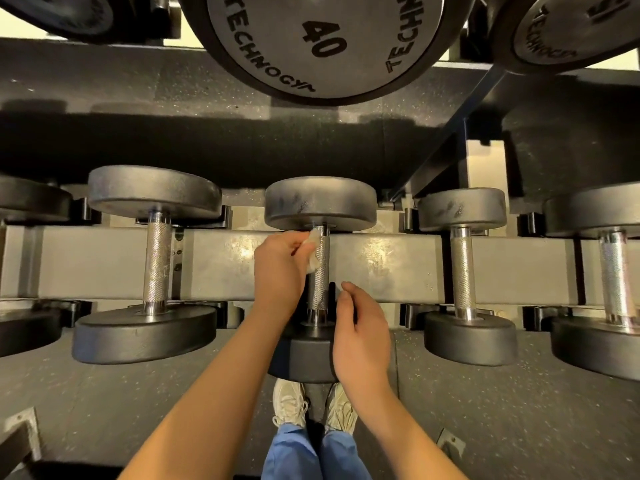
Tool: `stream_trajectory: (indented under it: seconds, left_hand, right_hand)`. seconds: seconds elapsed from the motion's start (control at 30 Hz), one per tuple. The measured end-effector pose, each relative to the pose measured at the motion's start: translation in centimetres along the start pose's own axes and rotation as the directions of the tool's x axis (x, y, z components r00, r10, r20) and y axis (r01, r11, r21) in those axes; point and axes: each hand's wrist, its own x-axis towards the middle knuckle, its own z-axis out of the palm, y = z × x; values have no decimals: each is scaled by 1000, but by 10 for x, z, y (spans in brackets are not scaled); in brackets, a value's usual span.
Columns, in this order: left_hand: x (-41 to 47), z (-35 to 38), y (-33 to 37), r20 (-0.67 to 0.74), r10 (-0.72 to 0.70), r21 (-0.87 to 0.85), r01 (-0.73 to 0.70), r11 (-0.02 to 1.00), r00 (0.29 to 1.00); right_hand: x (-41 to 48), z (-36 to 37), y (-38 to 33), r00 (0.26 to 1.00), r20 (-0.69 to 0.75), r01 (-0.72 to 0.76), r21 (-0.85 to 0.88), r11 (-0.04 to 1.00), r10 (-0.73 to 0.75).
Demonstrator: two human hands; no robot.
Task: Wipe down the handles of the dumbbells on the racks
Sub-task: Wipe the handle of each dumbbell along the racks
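The centre dumbbell (pixel 320 202) lies across the grey rack rail (pixel 225 265), its knurled handle (pixel 320 271) running from 12 to 6 o'clock. The left hand (pixel 280 268) comes in from 9 o'clock of that handle, its fingers curled round a small pale wipe (pixel 313 251) which it presses to the handle's upper left side, just below the far head. The right hand (pixel 360 337) hangs at 5 o'clock of the handle, close beside its lower end. Its fingers are loosely bent and hold nothing. This hand and its wrist cover part of the dumbbell's near head.

At 12 o'clock of the view, the big round end of a dumbbell marked 40 (pixel 322 39) overhangs from the upper tier. A dark slanted rack strut (pixel 446 133) runs down from 1 o'clock. At 6 o'clock stand pale laced shoes (pixel 289 403) under blue trousers (pixel 304 452) on speckled dark flooring (pixel 104 410).

Count: five dumbbells on the lower rail, the ones at 9 and 3 o'clock cut by the picture's edges. The neighbour at 9 o'clock (pixel 157 265) and the neighbour at 3 o'clock (pixel 462 271) are whole. Three dumbbell ends show above. There are two hands, two shoes and one wipe.
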Motion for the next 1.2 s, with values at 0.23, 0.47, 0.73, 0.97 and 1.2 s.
stream_trajectory:
  seconds: [0.23,0.47,0.73,0.97,1.2]
  left_hand:
    - [-28,-2,-9,81,-103,45,100,994,991]
    - [-15,-8,-7,98,-143,-12,145,989,985]
    - [-20,-2,-14,111,-108,-79,117,990,988]
    - [-34,-30,-24,266,-100,97,77,992,959]
    - [-24,-91,-43,131,63,227,-92,970,989]
  right_hand:
    - [-1,0,0,999,-10,35,-29,999,-35]
    - [-3,-1,-3,999,-10,38,-2,999,-38]
    - [-4,-1,3,997,-30,75,4,997,-75]
    - [-1,0,-8,954,-46,289,-130,949,-297]
    - [22,34,-68,843,208,535,-220,816,-497]
